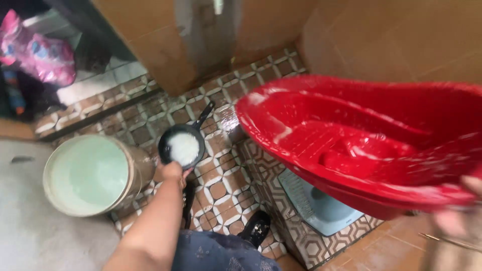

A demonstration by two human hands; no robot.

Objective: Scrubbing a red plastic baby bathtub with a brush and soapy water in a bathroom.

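The left hand [172, 171] has its fingers clamped on the rim of a small black pan [182, 146] of white liquid, low over the tiled floor [221, 188] beside a bucket [90, 174]. The right hand [459, 213] (blurred; finger state cannot be told) touches the tilted red basin [371, 140], raised above a blue squat toilet [321, 206].
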